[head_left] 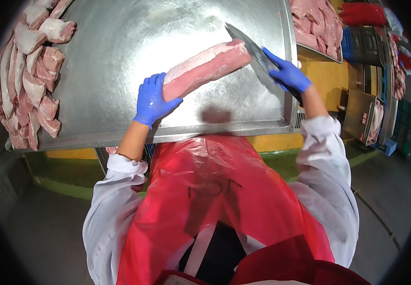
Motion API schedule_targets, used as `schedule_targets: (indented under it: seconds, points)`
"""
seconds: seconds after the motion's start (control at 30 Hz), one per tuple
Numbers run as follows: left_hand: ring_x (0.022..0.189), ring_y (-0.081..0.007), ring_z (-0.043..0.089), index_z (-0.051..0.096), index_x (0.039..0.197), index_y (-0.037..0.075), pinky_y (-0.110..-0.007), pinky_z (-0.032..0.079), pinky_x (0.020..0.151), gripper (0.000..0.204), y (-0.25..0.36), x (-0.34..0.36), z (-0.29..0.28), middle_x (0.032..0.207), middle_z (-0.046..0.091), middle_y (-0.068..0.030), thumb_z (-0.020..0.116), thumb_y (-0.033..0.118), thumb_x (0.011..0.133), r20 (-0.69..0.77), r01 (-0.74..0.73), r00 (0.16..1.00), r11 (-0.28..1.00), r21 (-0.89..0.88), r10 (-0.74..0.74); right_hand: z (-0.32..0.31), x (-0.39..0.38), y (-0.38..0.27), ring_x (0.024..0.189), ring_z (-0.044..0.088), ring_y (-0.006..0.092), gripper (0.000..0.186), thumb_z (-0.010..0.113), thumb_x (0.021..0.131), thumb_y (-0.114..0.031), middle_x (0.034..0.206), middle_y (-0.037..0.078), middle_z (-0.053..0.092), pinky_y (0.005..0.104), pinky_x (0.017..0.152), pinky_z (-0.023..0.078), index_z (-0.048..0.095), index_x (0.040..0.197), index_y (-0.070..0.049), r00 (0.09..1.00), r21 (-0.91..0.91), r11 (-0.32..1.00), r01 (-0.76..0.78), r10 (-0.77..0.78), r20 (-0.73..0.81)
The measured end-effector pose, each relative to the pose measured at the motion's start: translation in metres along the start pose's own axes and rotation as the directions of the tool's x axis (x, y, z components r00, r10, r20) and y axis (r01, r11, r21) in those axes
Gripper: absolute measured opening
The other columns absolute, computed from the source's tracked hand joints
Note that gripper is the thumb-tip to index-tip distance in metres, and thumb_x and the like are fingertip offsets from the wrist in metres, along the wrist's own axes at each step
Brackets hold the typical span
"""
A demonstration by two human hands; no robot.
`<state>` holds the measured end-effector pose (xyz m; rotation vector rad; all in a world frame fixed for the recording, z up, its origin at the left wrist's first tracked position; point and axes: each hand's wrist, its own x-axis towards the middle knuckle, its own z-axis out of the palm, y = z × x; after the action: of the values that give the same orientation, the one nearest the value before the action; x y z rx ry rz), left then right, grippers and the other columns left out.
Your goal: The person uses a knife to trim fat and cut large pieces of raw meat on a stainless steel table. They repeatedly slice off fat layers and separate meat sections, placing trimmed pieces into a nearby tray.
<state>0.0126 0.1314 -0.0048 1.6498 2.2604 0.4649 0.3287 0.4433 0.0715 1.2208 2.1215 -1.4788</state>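
Note:
A long pale-pink pork loin [205, 66] lies slantwise on the metal table, its far end up to the right. My left hand [154, 100], in a blue glove, grips its near left end, the thumb along the front side. In my right hand [288, 75], also gloved in blue, is a large butcher knife [255, 56] with a broad dark blade. The blade slants across the loin's right end, its tip pointing up and left; whether it touches the meat I cannot tell. The fingers around the handle are partly hidden.
Several cuts of meat [29, 71] are heaped along the table's left side. The steel table [101, 104] has a raised front rim. At the right stand a tray of meat pieces [315, 28], dark crates [364, 45] and a metal box [359, 114]. A red apron [215, 185] covers my front.

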Motion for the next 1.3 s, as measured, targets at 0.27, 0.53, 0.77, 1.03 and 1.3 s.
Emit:
schedule_targets:
  seconds: [0.27,0.53,0.77,1.03,1.3]
  points:
    - [0.111,-0.0382,0.054,0.047,0.135,-0.002,-0.051,0.044,0.094,0.092,0.016,-0.015,0.007,0.127,0.056,-0.0213,0.081,0.052,0.068,-0.019,0.088,0.996,0.995,-0.037,-0.088,0.042,-0.046,-0.012,0.053,0.053,0.0100,0.076,0.058,0.091,-0.005,0.072,0.004,0.060,0.0273,0.052,0.049,0.032,0.158,-0.030,0.997,0.183,0.981,-0.070,0.076,-0.026]
    - [0.112,-0.0396,0.053,0.046,0.134,-0.004,-0.051,0.045,0.094,0.092,0.024,-0.023,0.010,0.125,0.054,-0.0237,0.081,0.053,0.071,-0.030,0.046,0.998,0.996,-0.072,-0.048,0.077,-0.118,-0.042,0.049,0.050,0.0098,0.074,0.054,0.095,-0.001,0.073,0.004,0.059,0.0269,0.045,0.046,0.026,0.160,-0.024,0.982,0.371,0.913,-0.167,0.122,0.142]
    - [0.100,-0.0397,0.062,0.062,0.110,-0.004,-0.048,0.049,0.090,0.066,0.092,0.107,0.005,0.103,0.064,-0.0229,0.078,0.050,0.077,-0.206,-0.204,0.961,0.976,-0.078,0.184,0.052,-0.135,0.004,0.049,0.051,0.0083,0.076,0.053,0.094,0.002,0.073,0.001,0.056,0.0256,0.044,0.045,0.025,0.160,-0.024,0.956,0.633,0.771,0.067,0.131,-0.261]
    - [0.099,-0.0380,0.070,0.072,0.105,-0.005,-0.041,0.056,0.085,0.050,0.094,0.244,0.036,0.103,0.071,-0.0278,0.064,0.041,0.086,0.262,0.260,0.939,0.959,-0.113,-0.224,0.096,-0.027,0.024,0.047,0.054,0.0094,0.078,0.054,0.095,-0.004,0.067,0.005,0.060,0.0271,0.044,0.048,0.021,0.160,-0.030,0.865,0.631,0.712,0.307,0.068,-0.497]
    - [0.068,-0.0252,0.068,0.073,0.080,-0.005,-0.038,0.051,0.062,0.030,0.084,0.246,0.041,0.072,0.070,-0.0184,0.064,0.023,0.087,0.185,0.150,0.977,0.958,-0.243,-0.106,0.072,0.090,-0.032,0.053,0.059,0.0143,0.077,0.054,0.094,-0.010,0.072,0.007,0.062,0.0295,0.049,0.050,0.021,0.160,-0.030,0.961,0.632,0.731,0.258,-0.128,-0.244]
